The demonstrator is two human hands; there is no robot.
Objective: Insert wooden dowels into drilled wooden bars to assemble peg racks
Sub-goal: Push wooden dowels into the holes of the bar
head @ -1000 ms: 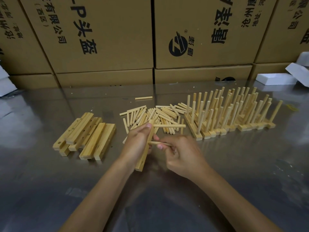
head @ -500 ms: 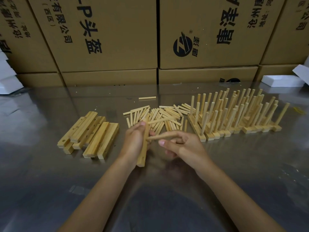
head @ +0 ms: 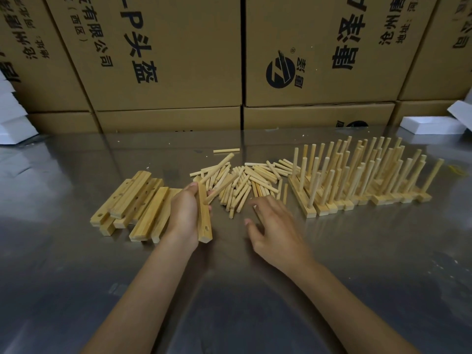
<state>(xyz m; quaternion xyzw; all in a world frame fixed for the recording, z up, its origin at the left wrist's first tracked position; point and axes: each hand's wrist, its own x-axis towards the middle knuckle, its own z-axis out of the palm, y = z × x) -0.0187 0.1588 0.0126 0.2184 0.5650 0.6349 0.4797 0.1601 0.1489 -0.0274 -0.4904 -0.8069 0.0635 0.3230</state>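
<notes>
My left hand (head: 184, 215) grips a drilled wooden bar (head: 204, 221) held on edge, one hole showing near its close end. Two dowels (head: 221, 185) stick out of the bar, slanting up and to the right. My right hand (head: 274, 229) hovers to the right of the bar with fingers spread and holds nothing. A loose pile of dowels (head: 251, 181) lies just beyond both hands. A stack of drilled bars (head: 132, 203) lies to the left of my left hand. Several finished peg racks (head: 362, 180) stand in a row on the right.
The work surface is a shiny metal table (head: 357, 264). Large cardboard boxes (head: 178, 60) form a wall along its far edge. White foam pieces lie at the far right (head: 431, 125) and far left (head: 11, 118). One stray dowel (head: 226, 150) lies behind the pile.
My right hand has let go of the dowel it was pushing into the bar and has drawn back to the right, fingers now spread. The dowel stays in the bar, still held by my left hand.
</notes>
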